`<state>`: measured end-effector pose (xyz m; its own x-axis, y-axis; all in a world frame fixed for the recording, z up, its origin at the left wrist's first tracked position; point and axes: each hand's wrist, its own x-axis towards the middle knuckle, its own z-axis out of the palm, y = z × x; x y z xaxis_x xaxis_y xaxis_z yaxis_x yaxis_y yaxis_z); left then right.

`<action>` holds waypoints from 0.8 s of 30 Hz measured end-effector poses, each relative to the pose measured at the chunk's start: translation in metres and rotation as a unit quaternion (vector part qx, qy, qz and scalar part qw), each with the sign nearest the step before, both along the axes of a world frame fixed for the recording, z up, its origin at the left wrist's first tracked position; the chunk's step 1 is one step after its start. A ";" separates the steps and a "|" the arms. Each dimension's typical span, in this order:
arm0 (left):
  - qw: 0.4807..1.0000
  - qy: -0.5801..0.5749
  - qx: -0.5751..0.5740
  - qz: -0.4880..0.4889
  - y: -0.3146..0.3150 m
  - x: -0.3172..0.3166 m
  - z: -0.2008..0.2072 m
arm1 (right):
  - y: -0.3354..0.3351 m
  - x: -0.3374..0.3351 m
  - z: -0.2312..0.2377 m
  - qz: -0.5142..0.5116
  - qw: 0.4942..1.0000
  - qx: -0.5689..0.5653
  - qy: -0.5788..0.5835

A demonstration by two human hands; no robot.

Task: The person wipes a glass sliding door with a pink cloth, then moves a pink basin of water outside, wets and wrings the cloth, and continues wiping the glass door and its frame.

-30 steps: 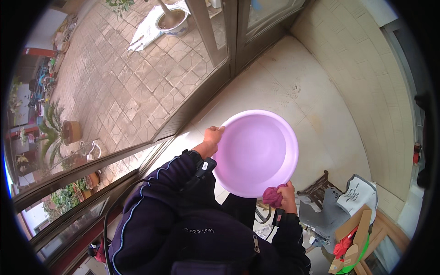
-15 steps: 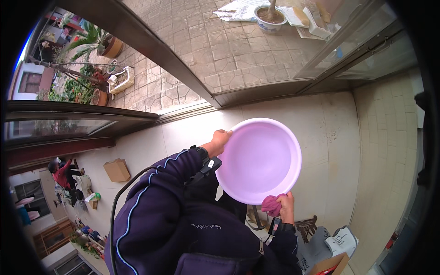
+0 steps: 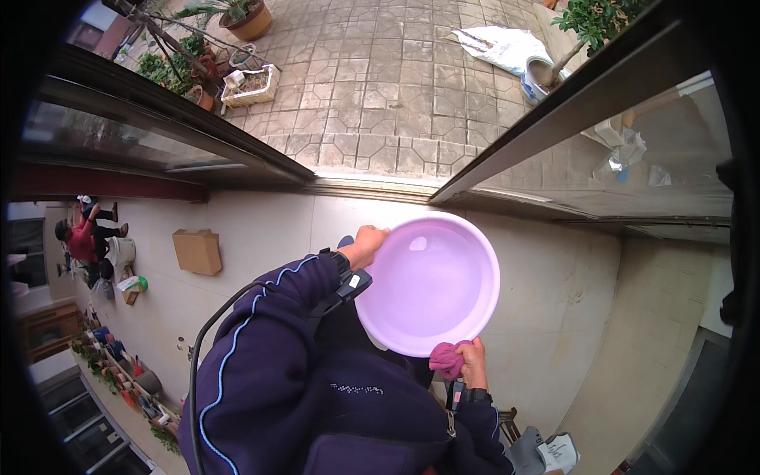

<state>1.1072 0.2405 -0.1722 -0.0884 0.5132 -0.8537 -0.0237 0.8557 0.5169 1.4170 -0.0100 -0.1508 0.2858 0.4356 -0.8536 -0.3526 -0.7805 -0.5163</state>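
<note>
A round light-purple plastic basin (image 3: pixel 431 289) is held out in front of my body, with a bright reflection inside that looks like water. My left hand (image 3: pixel 366 243) grips its rim at the upper left, thumb over the edge. At the lower right of the rim, my right hand (image 3: pixel 473 362) is closed round a bunched dark-pink cloth (image 3: pixel 448 360) and the basin's edge together. The fingers under the rim are hidden on both sides.
Ahead is an open doorway with a raised sill (image 3: pixel 372 188), glass panels on both sides. Outside lies a paved yard (image 3: pixel 356 103) with a white planter (image 3: pixel 252 87) and a blue-white pot (image 3: pixel 537 79). A cardboard box (image 3: pixel 197 252) and a seated person (image 3: pixel 83 237) are at left.
I have turned and moved toward the doorway, so the opening now lies straight ahead. Both hands keep their grip on the basin, and the cloth stays in my right hand.
</note>
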 end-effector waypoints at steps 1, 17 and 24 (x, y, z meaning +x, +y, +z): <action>1.000 0.010 0.000 -0.014 0.007 -0.017 0.012 | 0.010 -0.016 0.019 0.009 1.000 -0.009 -0.004; 0.998 0.029 0.005 0.057 0.217 -0.212 0.028 | 0.235 -0.195 0.053 0.030 0.999 -0.030 -0.005; 0.997 0.039 0.052 -0.038 0.304 -0.218 0.027 | 0.315 -0.195 0.083 0.025 0.999 -0.024 -0.039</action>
